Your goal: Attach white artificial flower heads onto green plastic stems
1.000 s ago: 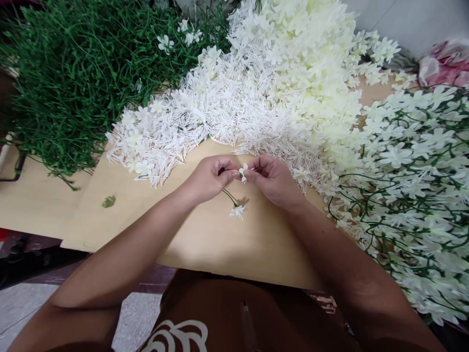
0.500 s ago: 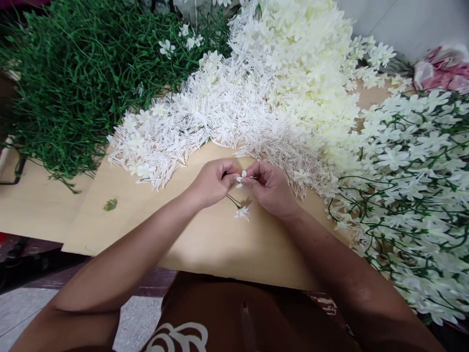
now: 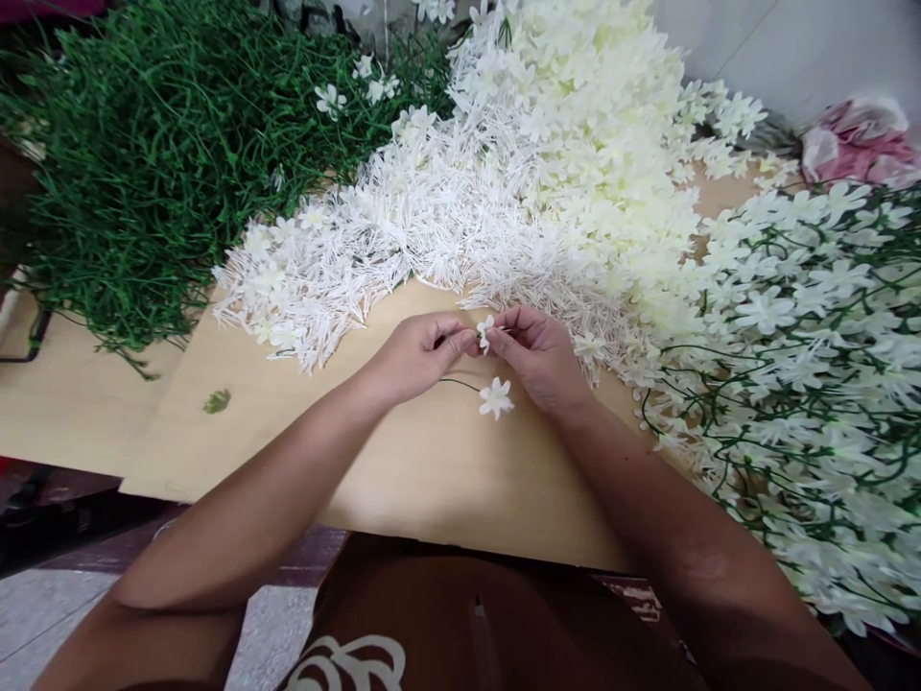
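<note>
Near the middle of the board, my left hand (image 3: 424, 355) pinches a green stem at its tip. Part of that stem comes out below the fingers and ends in an open white flower (image 3: 496, 398). My right hand (image 3: 541, 357) is closed on a small white flower (image 3: 484, 333) between thumb and forefinger, and its fingertips nearly meet those of my left hand. Just beyond both hands lies a heap of thin white pieces (image 3: 432, 226).
A pile of green stems (image 3: 158, 154) fills the back left. Pale loose petals (image 3: 604, 125) are heaped at the back, and finished-looking flower stems (image 3: 813, 384) cover the right. A small greenish piece (image 3: 216, 401) lies on the tan board (image 3: 179, 441).
The lower flower has swung up and right and now faces the camera. The small flower between my fingers has shifted slightly up and right. My right fingers have changed their pinch.
</note>
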`<control>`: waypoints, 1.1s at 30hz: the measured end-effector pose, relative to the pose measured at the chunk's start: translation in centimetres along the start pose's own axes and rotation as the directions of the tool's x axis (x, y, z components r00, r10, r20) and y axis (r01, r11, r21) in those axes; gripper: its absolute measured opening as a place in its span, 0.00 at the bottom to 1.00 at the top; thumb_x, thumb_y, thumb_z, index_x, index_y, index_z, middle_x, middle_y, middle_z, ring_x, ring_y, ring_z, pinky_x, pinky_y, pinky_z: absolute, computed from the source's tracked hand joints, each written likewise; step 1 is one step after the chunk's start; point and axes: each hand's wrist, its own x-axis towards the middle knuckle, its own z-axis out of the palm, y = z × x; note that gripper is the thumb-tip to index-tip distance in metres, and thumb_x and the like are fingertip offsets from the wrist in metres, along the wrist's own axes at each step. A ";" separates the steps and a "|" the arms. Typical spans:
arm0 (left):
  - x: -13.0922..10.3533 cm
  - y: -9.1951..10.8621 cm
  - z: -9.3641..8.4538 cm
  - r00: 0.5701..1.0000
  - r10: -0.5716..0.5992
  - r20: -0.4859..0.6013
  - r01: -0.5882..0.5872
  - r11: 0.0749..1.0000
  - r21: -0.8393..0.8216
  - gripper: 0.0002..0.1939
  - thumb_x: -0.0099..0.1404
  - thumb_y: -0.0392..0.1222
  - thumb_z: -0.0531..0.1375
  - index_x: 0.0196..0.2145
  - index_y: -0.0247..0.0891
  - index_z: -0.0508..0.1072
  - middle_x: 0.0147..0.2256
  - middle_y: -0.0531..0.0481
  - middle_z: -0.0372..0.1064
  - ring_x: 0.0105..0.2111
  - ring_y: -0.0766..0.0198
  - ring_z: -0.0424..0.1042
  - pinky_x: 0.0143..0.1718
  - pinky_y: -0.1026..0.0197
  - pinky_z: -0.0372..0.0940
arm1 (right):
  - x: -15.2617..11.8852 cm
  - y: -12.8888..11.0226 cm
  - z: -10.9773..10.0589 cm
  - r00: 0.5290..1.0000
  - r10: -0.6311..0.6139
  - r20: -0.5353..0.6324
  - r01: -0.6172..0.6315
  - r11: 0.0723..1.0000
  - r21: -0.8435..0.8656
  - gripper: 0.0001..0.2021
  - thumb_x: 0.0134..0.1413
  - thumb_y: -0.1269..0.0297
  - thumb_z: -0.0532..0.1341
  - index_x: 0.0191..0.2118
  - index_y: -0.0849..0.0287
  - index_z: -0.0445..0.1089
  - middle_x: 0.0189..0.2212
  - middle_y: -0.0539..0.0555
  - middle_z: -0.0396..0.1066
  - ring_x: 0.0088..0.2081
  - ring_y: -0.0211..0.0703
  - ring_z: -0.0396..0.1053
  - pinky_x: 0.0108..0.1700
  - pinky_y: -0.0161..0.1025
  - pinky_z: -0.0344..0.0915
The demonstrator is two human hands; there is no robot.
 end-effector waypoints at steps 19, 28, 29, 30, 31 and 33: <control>-0.2 -1.1 0.2 0.993 -0.003 0.120 0.012 0.997 -0.077 0.21 0.62 0.55 0.54 0.20 0.38 0.59 0.18 0.58 0.51 0.20 0.70 0.52 0.22 0.66 0.49 | -0.5 -0.5 0.4 0.991 0.028 0.130 -0.009 0.990 -0.141 0.20 0.37 0.51 0.72 0.24 0.59 0.65 0.22 0.47 0.67 0.26 0.34 0.64 0.30 0.35 0.61; -0.3 -1.3 -0.2 0.991 0.010 0.134 0.005 0.994 -0.110 0.27 0.59 0.66 0.53 0.21 0.38 0.58 0.20 0.56 0.52 0.22 0.70 0.52 0.23 0.65 0.50 | -0.4 0.0 1.0 0.995 -0.001 0.104 0.020 0.982 -0.187 0.18 0.41 0.51 0.70 0.25 0.59 0.65 0.22 0.47 0.67 0.25 0.34 0.63 0.30 0.35 0.61; -0.4 -1.2 -0.3 0.991 -0.008 0.136 0.027 0.990 -0.135 0.27 0.59 0.67 0.53 0.22 0.38 0.59 0.21 0.57 0.53 0.22 0.70 0.52 0.23 0.65 0.50 | -0.4 -0.1 1.0 0.995 -0.002 0.095 0.018 0.986 -0.164 0.18 0.41 0.51 0.70 0.25 0.59 0.66 0.22 0.47 0.67 0.26 0.34 0.64 0.31 0.35 0.62; -0.5 -1.2 -0.4 0.989 -0.026 0.143 0.048 0.987 -0.153 0.27 0.59 0.67 0.54 0.23 0.38 0.60 0.21 0.57 0.53 0.22 0.70 0.53 0.23 0.65 0.51 | -0.4 -0.2 1.0 0.996 -0.001 0.090 0.013 0.991 -0.134 0.18 0.41 0.51 0.71 0.26 0.59 0.66 0.22 0.47 0.68 0.26 0.34 0.65 0.31 0.35 0.63; -0.5 -1.1 -0.4 0.988 -0.038 0.152 0.063 0.985 -0.158 0.27 0.60 0.66 0.54 0.24 0.37 0.61 0.21 0.57 0.55 0.22 0.70 0.53 0.23 0.66 0.51 | -0.4 -0.3 0.9 0.996 0.004 0.094 0.005 0.995 -0.099 0.18 0.41 0.52 0.71 0.27 0.59 0.66 0.22 0.47 0.69 0.26 0.35 0.66 0.32 0.36 0.64; -0.6 -0.9 -0.6 0.983 -0.034 0.178 0.058 0.989 -0.134 0.26 0.62 0.64 0.53 0.26 0.36 0.65 0.23 0.55 0.59 0.24 0.70 0.57 0.25 0.66 0.54 | -0.5 -0.4 0.6 0.992 0.018 0.123 -0.012 0.999 -0.044 0.17 0.40 0.53 0.72 0.27 0.58 0.67 0.21 0.47 0.70 0.26 0.35 0.68 0.33 0.36 0.66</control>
